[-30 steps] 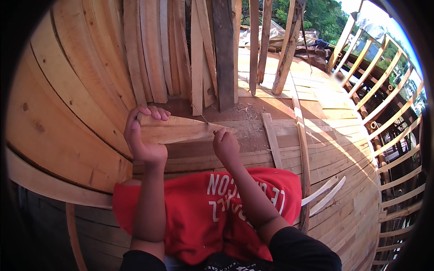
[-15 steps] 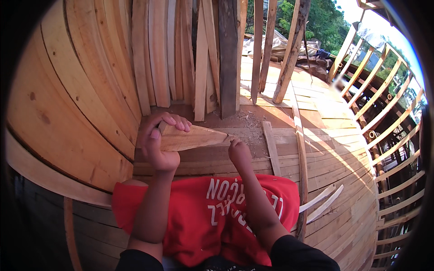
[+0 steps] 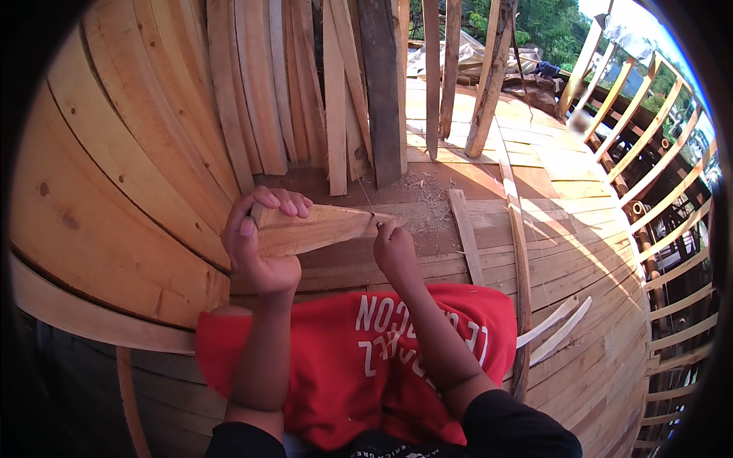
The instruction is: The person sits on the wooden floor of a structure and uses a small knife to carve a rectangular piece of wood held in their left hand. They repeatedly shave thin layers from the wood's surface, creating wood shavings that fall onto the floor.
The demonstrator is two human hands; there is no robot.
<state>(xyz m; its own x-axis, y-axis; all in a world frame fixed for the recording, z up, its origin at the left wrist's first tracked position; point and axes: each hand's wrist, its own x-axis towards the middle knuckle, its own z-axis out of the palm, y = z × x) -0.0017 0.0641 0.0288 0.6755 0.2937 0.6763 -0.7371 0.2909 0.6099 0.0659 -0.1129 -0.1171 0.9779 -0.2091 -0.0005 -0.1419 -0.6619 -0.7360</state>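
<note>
My left hand (image 3: 259, 243) is closed around the wide end of a tapered wooden piece (image 3: 314, 229), with the fingers over its top edge and the thumb across its near face. The piece points right and narrows toward my right hand (image 3: 395, 249). That hand is closed in a pinch by the narrow tip, on a thin wire-like tool (image 3: 369, 201). From the fingers the tool slants up and left, crossing the wood near its tip. Its exact kind is too fine to make out. Red cloth (image 3: 321, 336) with white lettering covers my lap beneath both forearms.
Tall boards (image 3: 267, 91) and a dark post (image 3: 384, 99) stand ahead. A curved plank wall (image 3: 137, 183) rises on the left. Wood shavings (image 3: 427, 195) and a loose slat (image 3: 466, 237) lie on the plank floor (image 3: 580, 328). Curved ribs (image 3: 664, 179) line the right side.
My right hand has shifted slightly left and up along the wood's tip, and the thin tool now shows above it. The left hand keeps its hold; the whole view has shifted slightly.
</note>
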